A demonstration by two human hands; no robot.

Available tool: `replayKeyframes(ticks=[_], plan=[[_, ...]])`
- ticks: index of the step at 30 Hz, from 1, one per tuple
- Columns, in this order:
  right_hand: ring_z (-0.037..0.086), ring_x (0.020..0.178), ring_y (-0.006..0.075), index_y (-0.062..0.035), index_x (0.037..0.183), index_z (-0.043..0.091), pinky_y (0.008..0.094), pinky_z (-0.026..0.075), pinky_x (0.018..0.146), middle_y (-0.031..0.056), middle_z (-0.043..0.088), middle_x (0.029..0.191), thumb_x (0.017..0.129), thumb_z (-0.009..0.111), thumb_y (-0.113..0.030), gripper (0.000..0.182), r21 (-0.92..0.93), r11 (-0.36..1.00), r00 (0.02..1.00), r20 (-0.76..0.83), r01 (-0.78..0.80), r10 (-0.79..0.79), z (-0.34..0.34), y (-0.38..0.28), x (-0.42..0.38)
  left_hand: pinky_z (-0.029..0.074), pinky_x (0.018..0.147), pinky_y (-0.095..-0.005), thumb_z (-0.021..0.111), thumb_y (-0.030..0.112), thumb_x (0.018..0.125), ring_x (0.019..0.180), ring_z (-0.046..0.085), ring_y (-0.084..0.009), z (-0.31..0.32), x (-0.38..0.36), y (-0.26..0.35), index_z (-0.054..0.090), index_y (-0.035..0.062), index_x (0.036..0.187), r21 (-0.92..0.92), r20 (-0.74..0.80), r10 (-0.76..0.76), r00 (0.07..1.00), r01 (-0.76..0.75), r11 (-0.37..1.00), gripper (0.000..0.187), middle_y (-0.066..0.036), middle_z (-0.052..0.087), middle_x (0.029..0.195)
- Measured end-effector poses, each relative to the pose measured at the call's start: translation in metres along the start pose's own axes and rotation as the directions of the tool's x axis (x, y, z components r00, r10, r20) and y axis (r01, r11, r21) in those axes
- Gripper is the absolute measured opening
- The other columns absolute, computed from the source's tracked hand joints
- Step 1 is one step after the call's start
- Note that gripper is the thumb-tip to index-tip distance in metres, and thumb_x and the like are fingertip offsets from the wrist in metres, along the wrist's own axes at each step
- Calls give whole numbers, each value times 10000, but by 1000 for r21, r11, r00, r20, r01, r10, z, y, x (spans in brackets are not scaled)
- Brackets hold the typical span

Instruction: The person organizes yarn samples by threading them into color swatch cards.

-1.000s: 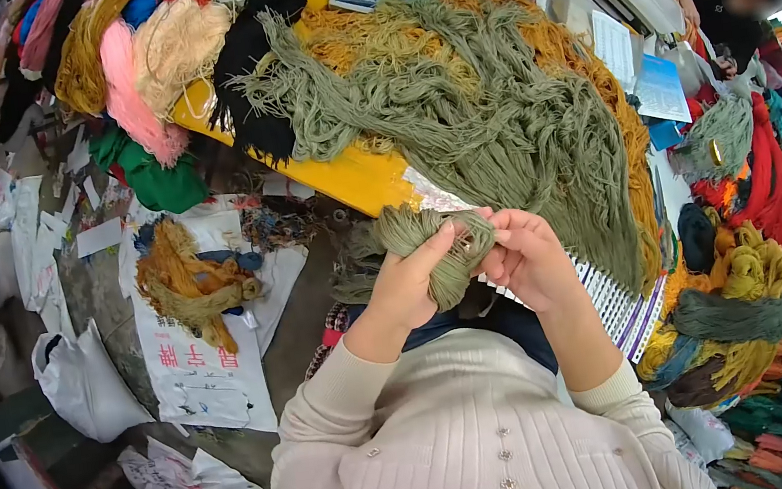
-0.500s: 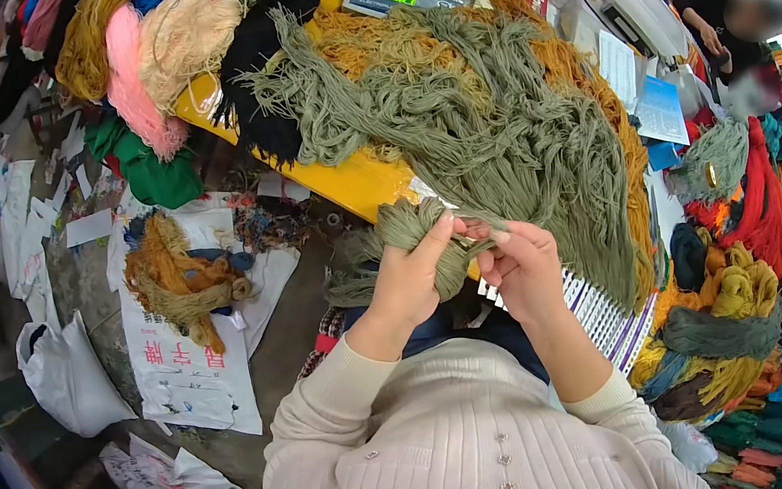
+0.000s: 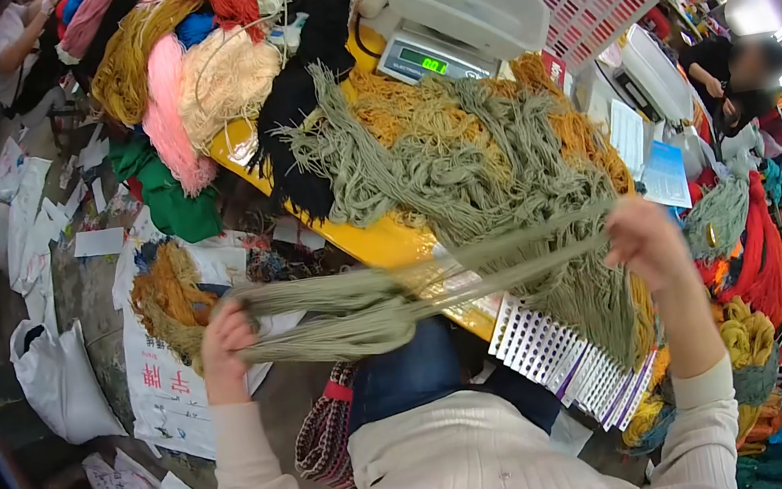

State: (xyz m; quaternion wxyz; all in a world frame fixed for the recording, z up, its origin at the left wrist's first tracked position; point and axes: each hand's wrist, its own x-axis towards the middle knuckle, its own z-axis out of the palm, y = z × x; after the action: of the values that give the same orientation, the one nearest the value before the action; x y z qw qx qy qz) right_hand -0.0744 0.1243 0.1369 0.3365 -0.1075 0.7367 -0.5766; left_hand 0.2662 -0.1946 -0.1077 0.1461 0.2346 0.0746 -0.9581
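Gripping green yarn point(image 3: 354, 337) in left hand point(image 3: 228, 338) and right hand point(image 3: 645, 237), stretched between them, partly above bench point(image 3: 366, 246) and loose pile point(image 3: 512, 171)

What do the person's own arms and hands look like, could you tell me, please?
Both the left hand and the right hand are bare, with no gloves. The left sleeve and right sleeve are cream knit, matching the ribbed top. The left one ends near the wrist, the right one partway up the forearm. No watch shows; blur leaves any rings uncertain.
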Motion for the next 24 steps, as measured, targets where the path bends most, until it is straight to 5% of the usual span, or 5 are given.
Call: replayKeyframes(ticks=[6,8,12,22,24], plan=[[402,457,53,-34,764,511,245,470,587,-67,368,521,788,499,-63,40,328,901,936,-298,285,-188,-95,-57,69,203,321,-178,267,109,873,333,210,-24,-75,-71,77,336,116,644,-175,-150,461,874,-483,858,240,72,234,454],[549,773,147,31,867,504,307,468,772,59,554,849,805,469,-41,102,369,824,889,-331,430,-316,-139,-77,99,266,358,-208,332,90,824,360,296,-82,-144,-88,129,378,84,639,335,-212,752,624,-676,656,190,47,316,467],[335,490,81,47,831,457,372,431,862,-9,325,560,843,404,-36,100,464,734,864,-188,497,-466,-188,-135,119,392,497,-338,471,67,646,521,508,-256,-209,-192,165,550,-13,670,952,209,965,160,194,-238,115,-102,533,564],[505,974,255,62,961,454,426,371,920,192,517,1000,858,387,-80,187,394,796,524,604,459,-601,-7,-274,143,423,528,-407,474,75,593,567,537,-353,-196,-175,101,581,-43,654,596,227,972,64,780,-191,171,-230,548,628],[520,938,243,57,916,490,430,375,902,186,538,953,853,390,-97,195,238,701,739,-258,672,-622,4,-307,152,429,556,-407,482,74,571,587,545,-353,-206,-187,99,589,-39,651,501,174,981,86,850,-163,175,-221,559,641]])
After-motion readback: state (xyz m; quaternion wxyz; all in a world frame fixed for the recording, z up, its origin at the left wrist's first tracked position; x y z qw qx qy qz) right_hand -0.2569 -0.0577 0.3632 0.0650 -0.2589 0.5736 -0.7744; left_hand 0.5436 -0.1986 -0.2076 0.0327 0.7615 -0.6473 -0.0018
